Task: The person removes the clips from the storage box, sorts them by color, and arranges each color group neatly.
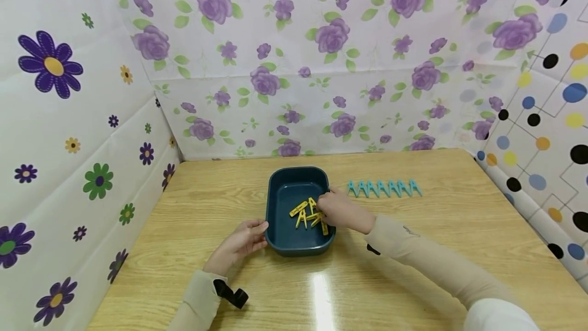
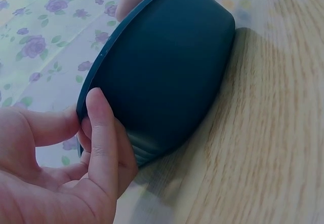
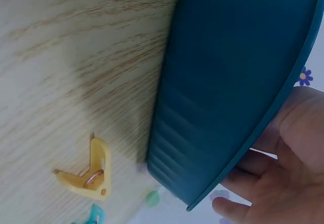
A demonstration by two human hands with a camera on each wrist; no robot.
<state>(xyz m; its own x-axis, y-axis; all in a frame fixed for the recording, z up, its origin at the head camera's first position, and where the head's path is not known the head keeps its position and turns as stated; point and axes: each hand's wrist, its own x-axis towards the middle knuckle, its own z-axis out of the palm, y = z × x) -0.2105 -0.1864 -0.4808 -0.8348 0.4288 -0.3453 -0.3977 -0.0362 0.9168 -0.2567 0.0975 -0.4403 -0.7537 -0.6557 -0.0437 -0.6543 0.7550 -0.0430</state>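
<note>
Yellow clothespins (image 1: 298, 209) lie loosely heaped in a dark blue-green bin (image 1: 286, 234), on its floor toward the right side, several of them at differing angles, some partly hidden by the right hand (image 1: 342, 210). That hand reaches over the bin's right rim with its fingers bent down inside; whether they pinch one of the clothespins cannot be told, since the fingertips are out of sight behind the wall in the right wrist view. On the opposite side, the left hand (image 1: 243, 239) pinches the bin's rim near its front left corner, thumb at the edge and fingers against the outer wall. The bin sits on a wood-grained table (image 1: 216, 193). Just beside it on the right, the right wrist view shows one yellow clip (image 3: 96, 155) lying on the tabletop, a bit of turquoise next to it. Seven turquoise clips (image 1: 381, 185) stretch in a row farther right, their legs pointing toward the person. Beige sleeves cover both arms, with a black strap (image 1: 222, 288) at the left wrist. Behind the table hangs a cloth (image 1: 308, 91) printed with purple roses, flanked by daisy-patterned and dotted cloths.
</note>
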